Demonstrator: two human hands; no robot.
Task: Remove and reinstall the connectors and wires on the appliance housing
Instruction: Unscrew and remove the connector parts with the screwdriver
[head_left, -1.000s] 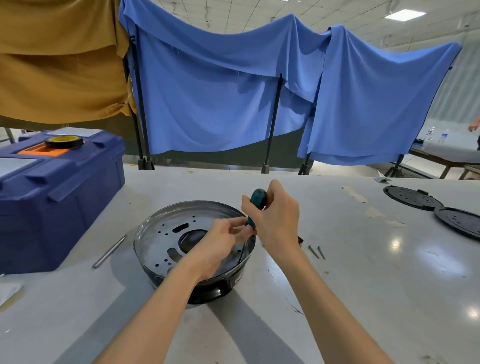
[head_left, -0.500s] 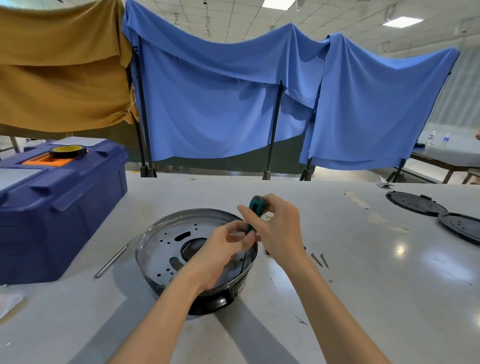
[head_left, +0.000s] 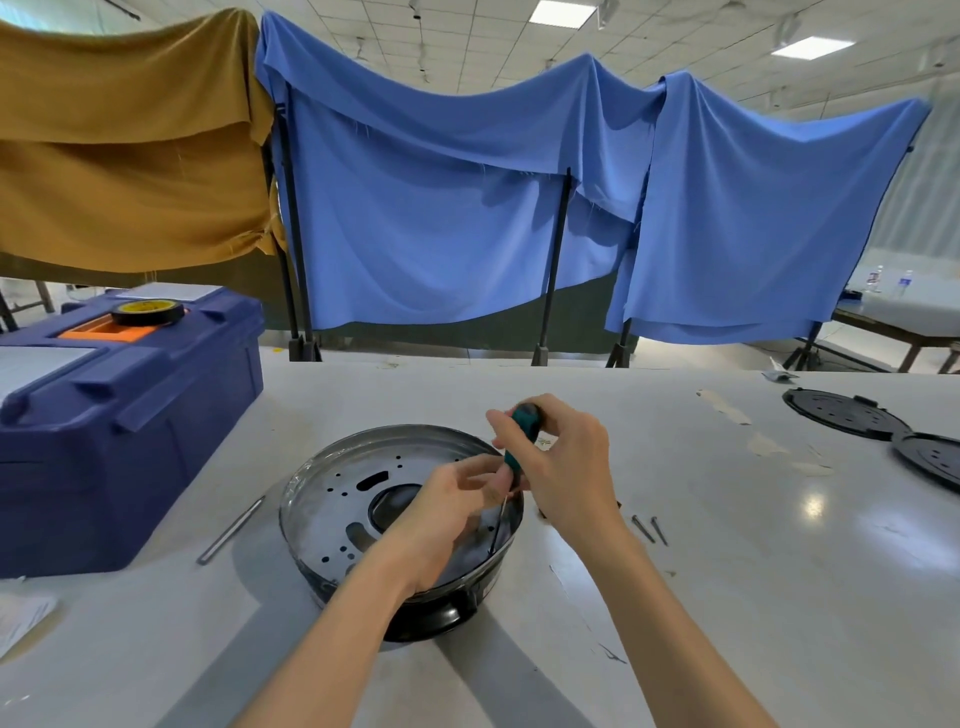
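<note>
A round metal appliance housing (head_left: 332, 499) with a perforated plate and a dark centre opening sits on the white table, on a black base. My right hand (head_left: 566, 467) grips the green handle of a screwdriver (head_left: 522, 431), held nearly upright with its thin shaft reaching down to the housing's right inner edge. My left hand (head_left: 452, 509) is over the housing's right side, its fingertips pinched around the screwdriver's shaft just below the handle. No wires or connectors are visible; the spot under the tip is partly hidden by my left hand.
A blue toolbox (head_left: 104, 415) with a tape roll (head_left: 148, 312) on top stands at the left. A metal rod (head_left: 231, 530) lies beside the housing. Two loose screws (head_left: 649, 529) lie to the right. Two black round covers (head_left: 883, 431) rest at the far right.
The view has tilted slightly upward. My right hand has shifted its grip on the screwdriver handle, as in turning it; my left hand stays pinched on the shaft.
</note>
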